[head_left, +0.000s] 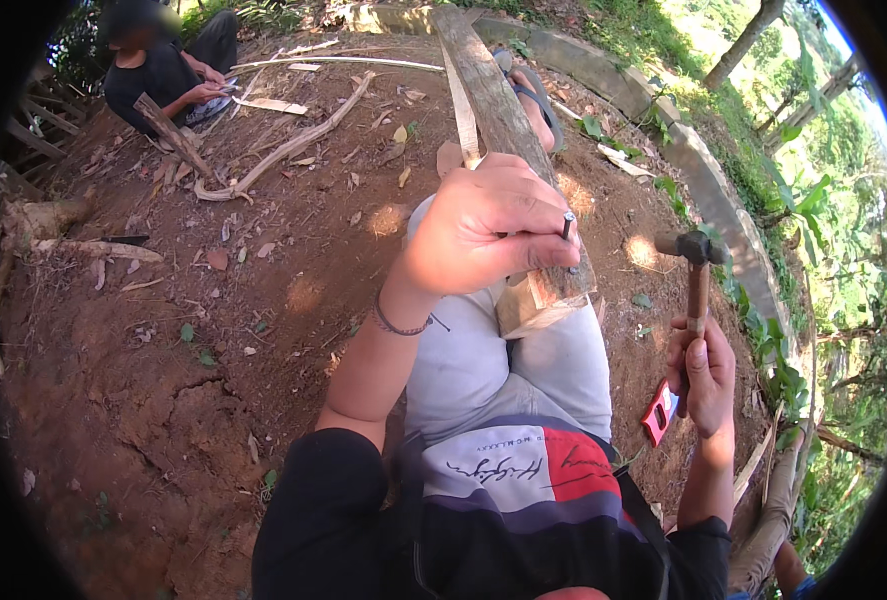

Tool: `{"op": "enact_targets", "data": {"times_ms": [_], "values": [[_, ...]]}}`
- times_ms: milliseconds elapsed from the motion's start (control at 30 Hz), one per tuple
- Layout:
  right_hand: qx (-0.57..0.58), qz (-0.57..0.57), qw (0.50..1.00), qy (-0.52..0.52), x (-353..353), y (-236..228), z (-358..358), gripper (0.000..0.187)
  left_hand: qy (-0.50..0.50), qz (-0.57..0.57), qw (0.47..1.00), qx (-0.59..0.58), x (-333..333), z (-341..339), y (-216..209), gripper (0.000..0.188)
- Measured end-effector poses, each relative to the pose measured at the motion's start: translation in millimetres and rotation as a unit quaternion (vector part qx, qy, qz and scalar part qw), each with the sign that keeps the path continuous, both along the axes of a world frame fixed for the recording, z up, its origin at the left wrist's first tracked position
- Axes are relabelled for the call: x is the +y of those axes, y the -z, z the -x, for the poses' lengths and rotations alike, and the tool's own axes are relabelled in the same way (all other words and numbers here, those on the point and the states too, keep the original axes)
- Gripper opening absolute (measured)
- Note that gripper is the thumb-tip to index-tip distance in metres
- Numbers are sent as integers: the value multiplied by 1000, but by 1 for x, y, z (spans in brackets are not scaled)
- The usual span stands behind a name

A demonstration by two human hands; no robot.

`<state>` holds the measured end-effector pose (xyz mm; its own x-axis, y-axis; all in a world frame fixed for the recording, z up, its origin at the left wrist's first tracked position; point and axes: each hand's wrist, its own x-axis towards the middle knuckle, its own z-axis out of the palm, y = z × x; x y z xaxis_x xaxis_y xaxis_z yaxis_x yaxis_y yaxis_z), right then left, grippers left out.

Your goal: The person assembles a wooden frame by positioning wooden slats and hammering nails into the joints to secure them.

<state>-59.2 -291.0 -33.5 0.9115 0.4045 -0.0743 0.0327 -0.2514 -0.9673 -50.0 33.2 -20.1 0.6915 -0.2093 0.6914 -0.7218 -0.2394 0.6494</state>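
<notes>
My left hand is over the near end of a long wooden beam, its thumb and fingers pinching a dark nail. The nail stands roughly upright, head up; its lower part is hidden, so I cannot tell whether it touches the wood. Off to the right, my right hand grips the wooden handle of a hammer. The hammer's dark metal head is raised, apart from the beam and the nail. Between my legs shows the beam's pale, cut end.
A red-handled tool, perhaps a saw, lies below my right hand. At the far left a person sits near a crooked branch and wood strips. A low concrete edging curves along the right, with plants behind it.
</notes>
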Motion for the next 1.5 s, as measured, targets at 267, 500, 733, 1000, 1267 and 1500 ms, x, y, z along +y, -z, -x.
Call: {"op": "enact_targets", "data": {"times_ms": [267, 500, 733, 1000, 1267, 1500], "values": [[-182, 142, 962, -146, 36, -127, -17, 49, -21, 10, 999, -23, -6, 0, 1, 15], [-234, 170, 949, -123, 45, -174, -19, 46, -25, 42, 998, -38, -6, 0, 4, 17], [-306, 182, 928, -112, 53, -178, -12, 44, -26, 33, 998, -48, -6, 1, 4, 18], [-344, 238, 896, -146, 53, -171, -18, 45, -34, 65, 994, -77, -10, 0, 12, 21], [-331, 274, 886, -174, 57, -167, -20, 41, -33, 49, 996, -64, -4, 3, 7, 21], [-331, 334, 851, -233, 66, -159, -22, 41, -23, 44, 997, -53, 2, 7, 5, 19]]}}
